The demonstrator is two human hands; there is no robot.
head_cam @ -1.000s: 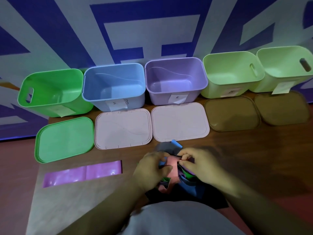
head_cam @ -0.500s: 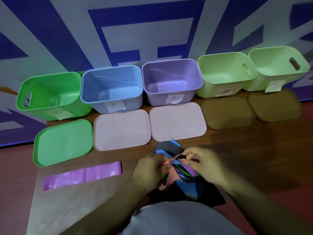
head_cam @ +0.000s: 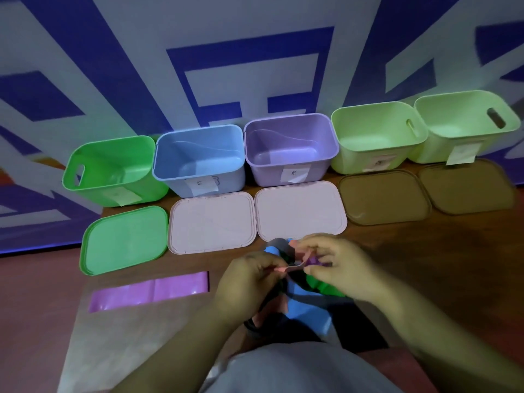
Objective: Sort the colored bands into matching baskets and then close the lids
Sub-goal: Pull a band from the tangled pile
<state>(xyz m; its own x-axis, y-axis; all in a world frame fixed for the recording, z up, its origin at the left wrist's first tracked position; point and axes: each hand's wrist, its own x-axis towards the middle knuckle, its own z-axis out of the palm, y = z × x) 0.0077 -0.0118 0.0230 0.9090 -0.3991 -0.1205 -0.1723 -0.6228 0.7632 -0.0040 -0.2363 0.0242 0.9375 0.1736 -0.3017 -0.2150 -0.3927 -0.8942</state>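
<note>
Pinched at its left end by the curled fingers of the left hand (head_cam: 249, 276) and at its right end by thumb and fingers of the right hand (head_cam: 340, 268): a thin pink band (head_cam: 286, 268), stretched between the two and held just above the heap of bands (head_cam: 309, 307) at the near edge of the desk (head_cam: 425, 265). In that heap, blue, green, purple, grey and dark strips, tangled together. To the left, well apart from the heap, flat on the desk: one purple band (head_cam: 147, 292). Along the far edge, in a row from left to right and all open: green basket (head_cam: 93, 194), blue basket (head_cam: 175, 188), purple basket (head_cam: 266, 177), light green basket (head_cam: 354, 163), second light green basket (head_cam: 493, 148). In front of each, lying flat: green lid (head_cam: 124, 239), pink lid (head_cam: 212, 222), second pink lid (head_cam: 300, 211), brown lid (head_cam: 385, 199), second brown lid (head_cam: 467, 188). Stuck on every basket's front, a white paper label (head_cam: 295, 174) with a dark handwritten mark, too blurred to read. Behind the row, a wall (head_cam: 255, 38) painted in large blue shapes on white, cut off and not readable as words.
</note>
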